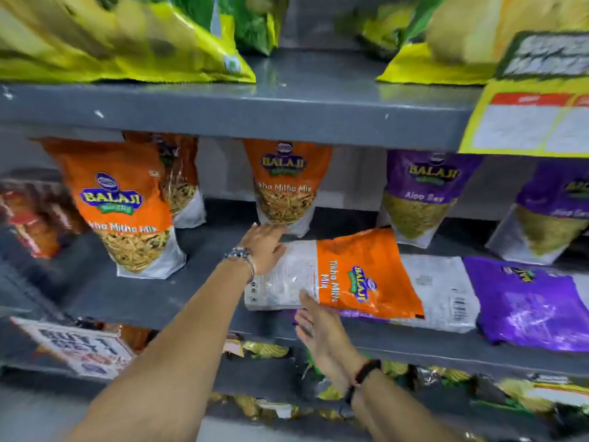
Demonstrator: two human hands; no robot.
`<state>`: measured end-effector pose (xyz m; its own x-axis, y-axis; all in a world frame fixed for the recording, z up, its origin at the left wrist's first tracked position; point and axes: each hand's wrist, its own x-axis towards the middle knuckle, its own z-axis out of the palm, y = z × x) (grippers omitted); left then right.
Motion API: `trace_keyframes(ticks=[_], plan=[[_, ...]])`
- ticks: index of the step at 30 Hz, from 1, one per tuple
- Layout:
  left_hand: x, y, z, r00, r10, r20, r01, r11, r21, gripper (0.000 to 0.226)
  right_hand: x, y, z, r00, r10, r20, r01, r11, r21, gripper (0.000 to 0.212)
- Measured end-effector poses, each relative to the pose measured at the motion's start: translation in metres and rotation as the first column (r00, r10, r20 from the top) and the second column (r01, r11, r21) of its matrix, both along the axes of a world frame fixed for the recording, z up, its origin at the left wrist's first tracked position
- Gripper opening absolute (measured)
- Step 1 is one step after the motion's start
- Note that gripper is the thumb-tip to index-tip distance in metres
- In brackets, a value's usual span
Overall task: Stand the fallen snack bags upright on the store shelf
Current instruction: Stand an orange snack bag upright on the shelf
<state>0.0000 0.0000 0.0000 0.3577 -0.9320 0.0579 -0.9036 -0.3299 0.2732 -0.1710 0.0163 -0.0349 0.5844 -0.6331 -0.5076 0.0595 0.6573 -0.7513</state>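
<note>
A: Looking at the middle of the frame, which bag is down?

B: An orange Tikha Mitha Mix bag (344, 275) lies flat on the grey shelf (143, 301), just right of centre, its clear end toward the left and its orange end toward the right. It partly overlaps a fallen purple bag (522, 301) that lies flat in the lower right of the frame.

A: And the hands?

B: The left hand (266, 247) rests at the upper left corner of the orange bag, fingers spread and pointing up the frame, palm against the bag's clear end. It wears a metal watch (237, 253) at the wrist. The right hand (318, 330) comes in from below centre, fingers straight and loosely together, the tips touching the bag's lower edge. Neither is closed around the bag.

A: Anything standing?

B: Yes. One orange bag (127, 208) stands at left centre, another orange bag (285, 186) stands just behind the left hand, and a purple Aloo Sev bag (420, 196) stands to the right of it. A further purple one stands at the right edge.

A: Above?

B: Yellow and green bags (127, 39) fill the upper left, blurred. A yellow price tag (526, 122) hangs at the upper right.
</note>
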Motion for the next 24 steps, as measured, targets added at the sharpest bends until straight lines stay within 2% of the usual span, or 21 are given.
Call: trace_keyframes(ticks=[2, 4, 7, 11, 14, 16, 17, 19, 22, 24], plan=[[0.012, -0.011, 0.001, 0.999, -0.005, -0.033, 0.006, 0.999, 0.036, 0.045, 0.013, -0.002, -0.002, 0.999, -0.044, 0.009, 0.043, 0.998, 0.041, 0.019], [0.023, -0.02, -0.002, 0.995, -0.004, -0.098, 0.018, 0.99, 0.139, 0.05, 0.023, -0.003, -0.007, 0.996, -0.088, 0.033, 0.086, 0.995, 0.054, 0.019], [0.035, -0.032, -0.018, 0.955, 0.013, -0.297, 0.061, 0.97, 0.237, 0.052, 0.033, -0.001, -0.016, 0.981, -0.186, 0.048, 0.184, 0.982, 0.049, 0.037], [0.039, -0.025, -0.019, 0.868, 0.063, -0.493, 0.069, 0.967, 0.245, 0.052, 0.037, 0.002, -0.023, 0.966, -0.247, 0.078, 0.255, 0.961, -0.109, 0.045], [0.043, 0.001, -0.018, 0.767, 0.016, -0.641, 0.064, 0.993, 0.101, 0.047, 0.033, 0.002, -0.025, 0.973, -0.229, -0.003, 0.216, 0.921, -0.324, 0.042], [0.05, 0.021, -0.019, 0.686, -0.025, -0.727, 0.035, 0.999, -0.001, 0.032, 0.028, -0.005, -0.023, 0.974, -0.213, -0.07, 0.145, 0.836, -0.529, 0.037], [0.053, 0.03, -0.018, 0.653, -0.051, -0.755, 0.013, 0.998, -0.056, 0.031, 0.027, -0.01, -0.019, 0.978, -0.188, -0.095, 0.088, 0.776, -0.625, 0.037], [0.061, 0.045, -0.024, 0.647, -0.099, -0.756, -0.034, 0.987, -0.158, 0.052, 0.027, -0.025, -0.007, 0.984, -0.097, -0.151, -0.057, 0.631, -0.774, 0.04], [0.059, 0.065, -0.04, 0.646, -0.087, -0.758, -0.156, 0.957, -0.243, 0.057, 0.036, -0.051, 0.008, 0.949, 0.013, -0.316, -0.293, 0.409, -0.864, 0.047], [0.053, 0.074, -0.054, 0.644, -0.053, -0.763, -0.24, 0.933, -0.267, 0.058, 0.043, -0.062, 0.008, 0.924, 0.065, -0.376, -0.375, 0.343, -0.862, 0.049]])
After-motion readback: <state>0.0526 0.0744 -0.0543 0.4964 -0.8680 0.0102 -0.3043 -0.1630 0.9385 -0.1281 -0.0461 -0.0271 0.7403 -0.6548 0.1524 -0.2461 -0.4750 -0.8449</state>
